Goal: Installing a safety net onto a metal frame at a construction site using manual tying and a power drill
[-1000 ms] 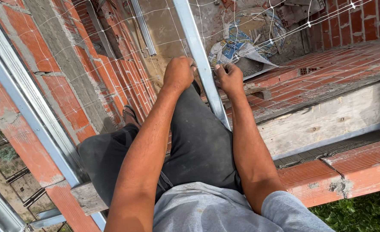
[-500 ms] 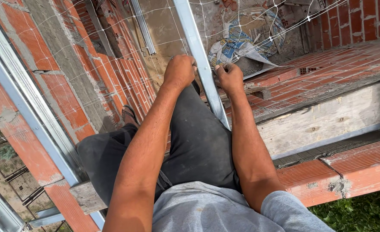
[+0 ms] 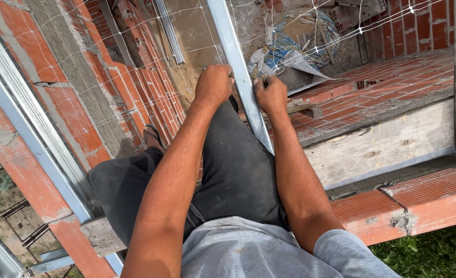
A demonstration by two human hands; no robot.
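Metal channel [image 3: 241, 77] is running from the top centre of the frame down to the middle, where a person on a brick structure is gripping it from both sides, apparently to keep the long strip from swinging. At far left, a grey metal frame rail [image 3: 32, 139] is slanting along a red brick wall [image 3: 83, 103], and white netting strings are crossing in front of the bricks. Moving right, the left hand [image 3: 213, 85] is curling shut against the channel's left edge, knuckles up, seemingly bracing it. The right hand [image 3: 270, 95] is closing on the opposite edge, fingers wrapped out of sight, so the strip is sitting clamped between the two hands above dark trousers [image 3: 233, 170]. A wooden plank [image 3: 101, 237] is lying under the person's legs at lower left. Behind the hands, a crumpled printed sack [image 3: 295, 44] is resting on the dusty floor. At right, a pale timber beam [image 3: 387, 144] is edging a brick ledge, with grass [image 3: 434, 252] showing in the lower right corner.
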